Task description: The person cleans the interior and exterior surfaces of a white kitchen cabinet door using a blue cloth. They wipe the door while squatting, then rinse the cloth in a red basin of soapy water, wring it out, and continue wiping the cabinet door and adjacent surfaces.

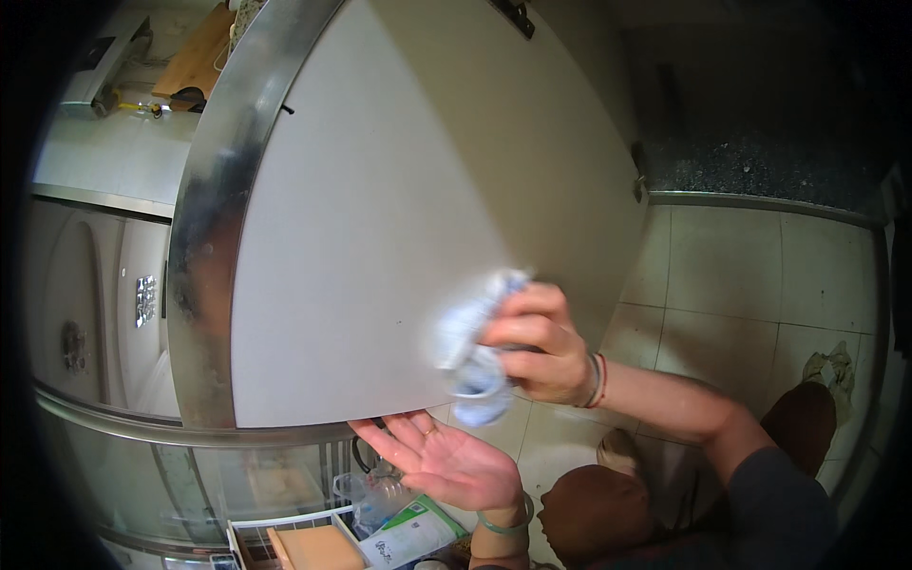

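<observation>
My right hand (541,347) is closed round a crumpled pale blue and white cloth (475,366), which is blurred by motion. The cloth is in front of a large white door panel (351,228); whether it touches the surface I cannot tell. At the panel's lower edge, my left hand (456,465) lies palm up with its fingers stretched out. Its fingertips reach to that edge and are partly hidden there. A shadow covers the panel's right part, and a dark hinge (638,171) shows at its right side.
A shiny metal frame (214,247) runs along the panel's left side. Beyond it is a counter (119,152) with a wooden board (193,57). Below, near my left hand, stand an orange box (318,548) and a green-and-white package (418,537). Tiled floor (722,256) lies to the right.
</observation>
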The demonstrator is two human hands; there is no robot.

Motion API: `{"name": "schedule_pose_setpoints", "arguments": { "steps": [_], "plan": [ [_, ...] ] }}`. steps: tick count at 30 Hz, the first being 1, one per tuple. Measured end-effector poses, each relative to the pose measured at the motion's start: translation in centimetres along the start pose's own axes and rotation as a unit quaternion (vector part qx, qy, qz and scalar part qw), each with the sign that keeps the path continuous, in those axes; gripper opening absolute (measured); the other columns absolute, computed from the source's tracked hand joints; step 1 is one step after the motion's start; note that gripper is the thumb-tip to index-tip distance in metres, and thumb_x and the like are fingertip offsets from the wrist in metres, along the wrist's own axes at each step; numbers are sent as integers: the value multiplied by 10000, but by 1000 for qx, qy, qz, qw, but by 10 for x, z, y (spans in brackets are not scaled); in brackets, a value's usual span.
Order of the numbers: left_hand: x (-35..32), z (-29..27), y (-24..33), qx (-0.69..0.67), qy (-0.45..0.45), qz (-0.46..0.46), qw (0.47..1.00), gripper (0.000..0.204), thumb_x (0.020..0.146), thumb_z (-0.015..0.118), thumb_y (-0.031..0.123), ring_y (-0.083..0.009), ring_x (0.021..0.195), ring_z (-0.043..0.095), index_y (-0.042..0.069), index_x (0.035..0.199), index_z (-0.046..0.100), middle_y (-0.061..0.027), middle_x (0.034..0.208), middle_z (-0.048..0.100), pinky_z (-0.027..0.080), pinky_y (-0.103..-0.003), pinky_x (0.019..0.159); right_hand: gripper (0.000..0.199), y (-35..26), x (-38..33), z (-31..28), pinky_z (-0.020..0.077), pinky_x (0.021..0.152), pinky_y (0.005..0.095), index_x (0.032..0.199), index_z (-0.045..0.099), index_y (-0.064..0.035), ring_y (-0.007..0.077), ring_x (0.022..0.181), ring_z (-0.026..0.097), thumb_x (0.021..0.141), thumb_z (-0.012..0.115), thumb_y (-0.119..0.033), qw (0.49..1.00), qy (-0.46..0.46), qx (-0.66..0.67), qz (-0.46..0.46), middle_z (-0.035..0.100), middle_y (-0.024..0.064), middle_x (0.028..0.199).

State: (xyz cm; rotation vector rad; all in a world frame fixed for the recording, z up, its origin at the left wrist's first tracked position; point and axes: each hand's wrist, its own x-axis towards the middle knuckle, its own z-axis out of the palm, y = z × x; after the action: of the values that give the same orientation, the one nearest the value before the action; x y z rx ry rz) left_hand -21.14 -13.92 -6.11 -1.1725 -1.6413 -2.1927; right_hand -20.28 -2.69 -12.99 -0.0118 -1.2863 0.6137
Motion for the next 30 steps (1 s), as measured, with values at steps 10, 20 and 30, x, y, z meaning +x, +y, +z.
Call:
{"name": "schedule_pose_setpoints", "arguments": {
  "steps": [10, 20, 30],
  "plan": [
    [8, -4, 0, -84, 12, 20, 996, 745, 1021, 270, 553, -322, 1331, 382, 14, 1523, 154, -224, 1466, 354, 274, -431, 1130, 77, -3, -103, -12, 390, 854, 374, 767, 670, -154, 226, 1029, 528, 694, 694, -147, 993, -80, 56, 72, 638, -12, 1091],
    [7, -36, -18, -248, -57, 47, 966, 758, 986, 382, 456, -321, 1172, 459, -9, 1523, 121, -211, 1372, 415, 356, -387, 1059, 142, -38, 31, 48, 387, 874, 412, 869, 610, -169, 226, 1068, 530, 744, 660, -213, 990, 64, 123, -13, 602, -18, 1115],
    [-19, -1, -26, 162, -36, 151, 974, 676, 1042, 302, 453, -333, 1358, 335, 6, 1518, 125, -234, 1488, 299, 211, -462, 1174, 333, 5, -212, -55, 457, 900, 272, 1127, 581, -54, 167, 1119, 493, 816, 637, 52, 798, 173, 1, 577, 522, 79, 1150]
  ]
}}
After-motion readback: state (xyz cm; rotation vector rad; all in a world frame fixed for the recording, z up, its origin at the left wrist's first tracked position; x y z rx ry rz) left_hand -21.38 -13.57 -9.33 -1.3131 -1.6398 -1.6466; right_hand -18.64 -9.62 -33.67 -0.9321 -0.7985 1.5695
